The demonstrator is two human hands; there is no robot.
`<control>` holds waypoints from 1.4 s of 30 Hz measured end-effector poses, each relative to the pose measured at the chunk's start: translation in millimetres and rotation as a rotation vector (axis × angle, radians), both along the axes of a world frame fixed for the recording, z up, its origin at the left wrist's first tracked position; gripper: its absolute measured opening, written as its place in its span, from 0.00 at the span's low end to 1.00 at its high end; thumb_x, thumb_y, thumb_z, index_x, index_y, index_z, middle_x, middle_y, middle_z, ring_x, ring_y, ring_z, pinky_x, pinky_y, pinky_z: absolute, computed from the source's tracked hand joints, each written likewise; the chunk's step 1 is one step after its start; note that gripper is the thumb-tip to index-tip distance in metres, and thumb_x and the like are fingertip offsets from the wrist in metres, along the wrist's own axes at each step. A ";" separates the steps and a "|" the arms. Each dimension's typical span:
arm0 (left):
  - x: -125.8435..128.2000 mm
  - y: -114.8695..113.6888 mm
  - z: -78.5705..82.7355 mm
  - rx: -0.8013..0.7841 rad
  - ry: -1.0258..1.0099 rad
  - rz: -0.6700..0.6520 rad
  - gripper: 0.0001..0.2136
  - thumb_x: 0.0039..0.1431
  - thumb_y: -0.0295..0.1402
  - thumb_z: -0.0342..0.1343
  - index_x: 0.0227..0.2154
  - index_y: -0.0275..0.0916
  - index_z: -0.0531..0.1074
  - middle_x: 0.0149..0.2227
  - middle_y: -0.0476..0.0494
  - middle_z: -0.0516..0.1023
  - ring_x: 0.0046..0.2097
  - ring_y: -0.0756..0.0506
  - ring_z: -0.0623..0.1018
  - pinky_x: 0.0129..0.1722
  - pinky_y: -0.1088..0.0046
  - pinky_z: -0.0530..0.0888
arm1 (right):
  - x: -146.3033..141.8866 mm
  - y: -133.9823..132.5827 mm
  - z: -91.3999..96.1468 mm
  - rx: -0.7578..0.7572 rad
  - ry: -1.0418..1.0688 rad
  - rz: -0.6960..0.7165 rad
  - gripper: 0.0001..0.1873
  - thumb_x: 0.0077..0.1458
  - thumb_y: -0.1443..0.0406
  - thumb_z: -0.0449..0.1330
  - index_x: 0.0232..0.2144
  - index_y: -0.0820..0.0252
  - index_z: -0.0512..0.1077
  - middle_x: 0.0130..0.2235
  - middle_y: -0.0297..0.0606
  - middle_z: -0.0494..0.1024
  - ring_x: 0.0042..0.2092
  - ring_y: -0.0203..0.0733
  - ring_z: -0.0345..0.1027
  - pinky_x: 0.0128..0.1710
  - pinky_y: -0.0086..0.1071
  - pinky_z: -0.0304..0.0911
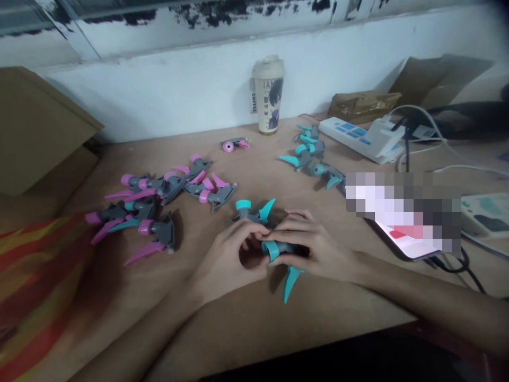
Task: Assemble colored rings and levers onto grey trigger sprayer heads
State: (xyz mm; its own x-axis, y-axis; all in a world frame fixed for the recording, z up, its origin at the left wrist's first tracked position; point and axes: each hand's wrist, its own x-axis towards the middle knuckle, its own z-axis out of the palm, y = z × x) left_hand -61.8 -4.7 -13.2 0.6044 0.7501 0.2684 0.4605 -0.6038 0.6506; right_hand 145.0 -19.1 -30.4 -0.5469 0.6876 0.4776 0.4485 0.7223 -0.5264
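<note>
Both my hands meet at the middle of the wooden table (pixel 254 323) on one grey spray-trigger head with teal parts (pixel 280 254). My right hand (pixel 314 246) wraps round its grey body, the teal trigger hanging down below. My left hand (pixel 230 254) pinches at its teal collar with the fingertips. A second grey and teal spray head (pixel 252 209) lies just behind my hands.
A heap of pink and grey spray heads (pixel 159 201) lies to the left, a single one (pixel 234 144) further back. Several teal ones (pixel 312 156) lie at the back right. A coffee cup (pixel 268 95), power strip (pixel 366 139), phone (pixel 409 241), cables and cardboard boxes (pixel 40 122) surround them.
</note>
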 end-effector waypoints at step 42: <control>-9.8 9.0 15.8 0.041 -0.133 0.425 0.05 0.53 0.29 0.54 0.24 0.38 0.71 0.23 0.53 0.68 0.26 0.52 0.67 0.25 0.77 0.64 | -2.3 -10.7 3.8 0.001 0.035 -0.379 0.14 0.53 0.57 0.60 0.40 0.57 0.70 0.39 0.39 0.77 0.43 0.46 0.69 0.44 0.42 0.58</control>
State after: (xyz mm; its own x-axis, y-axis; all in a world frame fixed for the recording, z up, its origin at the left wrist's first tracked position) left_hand -71.6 4.4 2.5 0.2024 0.9116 0.3577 0.5873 -0.4053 0.7006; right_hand 142.7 -29.8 -26.6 -0.2373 0.8372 0.4927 0.6656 0.5096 -0.5453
